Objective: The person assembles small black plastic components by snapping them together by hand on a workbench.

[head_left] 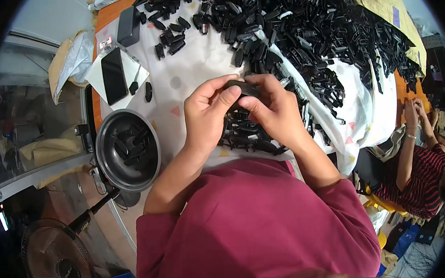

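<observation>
1. Two hands meeting over the worktop (187, 74), both pinching one small black plastic part (244, 88). Left hand (208, 114) curled round its near side, thumb on top. Right hand (275, 112) closed on the far side, fingers bent in tight.
2. Held just above a small heap of black parts (248, 134), right in front of the red shirt (254, 224).
3. Looks like the fitting or checking step, with the part pressed between the thumbs. Only a guess.
4. Next move likely needs a firm, even squeeze and a steady hold, so nothing slips into the heap below.
5. Lots more black parts in the big pile (323, 23) farther back on the white cloth (196, 53). Some more lying in the round dark bowl (127, 150) to the left.
6. Hard to see: most of the held part, hidden by fingers. Cannot tell if one piece or two.
7. Off to the right, another person's hands (418, 112), mostly cut off at the edge.
</observation>
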The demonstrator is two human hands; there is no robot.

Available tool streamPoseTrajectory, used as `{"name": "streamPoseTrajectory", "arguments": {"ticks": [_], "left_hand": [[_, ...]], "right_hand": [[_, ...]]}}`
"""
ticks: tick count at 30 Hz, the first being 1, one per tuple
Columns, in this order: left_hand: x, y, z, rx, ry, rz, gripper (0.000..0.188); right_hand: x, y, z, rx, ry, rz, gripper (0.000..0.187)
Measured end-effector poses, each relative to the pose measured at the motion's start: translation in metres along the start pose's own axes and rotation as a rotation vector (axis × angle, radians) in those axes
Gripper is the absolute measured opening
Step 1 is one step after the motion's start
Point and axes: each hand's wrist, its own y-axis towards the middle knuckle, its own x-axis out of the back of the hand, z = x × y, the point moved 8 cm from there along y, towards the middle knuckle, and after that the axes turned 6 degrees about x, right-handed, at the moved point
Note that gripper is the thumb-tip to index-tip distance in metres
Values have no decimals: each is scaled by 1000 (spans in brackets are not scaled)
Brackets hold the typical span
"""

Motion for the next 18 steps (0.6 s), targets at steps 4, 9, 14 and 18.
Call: {"name": "streamPoseTrajectory", "arguments": {"ticks": [4, 9, 14, 18], "left_hand": [[9, -5, 24, 150, -198, 27, 23], [63, 32, 47, 134, -178, -295, 21], [55, 60, 40, -201, 948, -247, 16], [8, 64, 50, -124, 1159, 54, 16]], "right_hand": [[-15, -9, -17, -97, 373, 146, 25], [-5, 67, -56, 254, -241, 286, 21], [-19, 111, -50, 499, -995, 159, 21], [-58, 122, -65, 650, -1248, 221, 11]]}}
